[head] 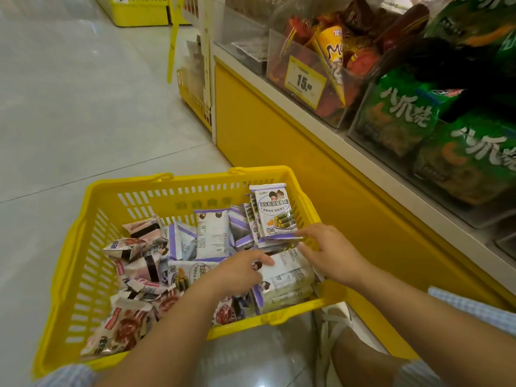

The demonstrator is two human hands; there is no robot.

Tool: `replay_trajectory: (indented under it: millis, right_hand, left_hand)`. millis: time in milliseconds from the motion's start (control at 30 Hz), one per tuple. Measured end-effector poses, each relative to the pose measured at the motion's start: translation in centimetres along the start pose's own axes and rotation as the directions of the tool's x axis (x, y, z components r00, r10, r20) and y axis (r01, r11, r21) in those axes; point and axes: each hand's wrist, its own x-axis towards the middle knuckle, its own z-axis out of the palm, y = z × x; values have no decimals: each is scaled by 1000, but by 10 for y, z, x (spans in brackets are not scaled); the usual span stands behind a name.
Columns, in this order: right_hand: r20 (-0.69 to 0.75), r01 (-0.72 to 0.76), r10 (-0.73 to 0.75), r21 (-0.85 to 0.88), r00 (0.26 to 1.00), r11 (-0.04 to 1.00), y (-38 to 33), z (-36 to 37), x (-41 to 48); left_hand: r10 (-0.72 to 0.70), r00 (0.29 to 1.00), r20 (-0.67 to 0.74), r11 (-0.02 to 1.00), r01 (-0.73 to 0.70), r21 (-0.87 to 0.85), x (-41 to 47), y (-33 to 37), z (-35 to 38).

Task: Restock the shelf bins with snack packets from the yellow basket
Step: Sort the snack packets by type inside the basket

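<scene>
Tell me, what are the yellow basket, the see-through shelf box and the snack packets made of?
Yellow basket: looks like hard moulded plastic, smooth and slightly shiny; the neat slots in its walls suggest moulding.
See-through shelf box: likely stiff clear plastic, perhaps acrylic; it is glossy, with reflections on its front.
Snack packets: probably thin printed plastic film; they are shiny and crinkled, with crimped ends.

A shop aisle: at two o'clock, clear shelf bins [332,118] hold snack bags [402,113] behind a yellow price tag [305,80]; at six, a yellow basket [167,183] of snack packets [212,236].
</scene>
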Motion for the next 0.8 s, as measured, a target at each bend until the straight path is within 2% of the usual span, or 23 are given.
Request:
replay_trajectory:
  millis: [67,167,267,367,433,533,633,733,800]
  right_hand:
    - [70,93,-83,-154,994,984,-2,9,0]
    - [249,239,-184,-213,951,947,-14,20,5]
    - [440,268,-130,-266,888,926,-25,26,13]
    - [498,246,-63,-312,865,917,-31,22,22]
    - [504,237,-62,-291,861,927,-36,19,30]
    - [412,222,-149,-135,899,966,-53,21,46]
    - [394,166,-158,12,906,986,-76,37,66]
    - [371,88,-113,84,922,993,-94,63,87]
    - [344,-17,-38,155,938,988,-101,81,100]
  left_hand:
    - [9,1000,-1,1000,-9,-15,1,-7,0]
    - [80,997,-6,994,-80,-68,0,-14,1]
    - [91,996,-5,981,-91,-170,-1,-22,0]
    - [66,996,-63,981,-76,-176,-2,-33,-9]
    - [23,984,-177,994,-41,-98,-5,-43,-22]
    - [-19,947,-319,994,52,94,-9,-65,-46]
    - [-73,941,-330,944,171,281,-14,-89,-63]
    - [-113,932,-344,925,225,307,-13,-106,-70]
    - [-136,933,-333,915,248,320,-9,-113,-72]
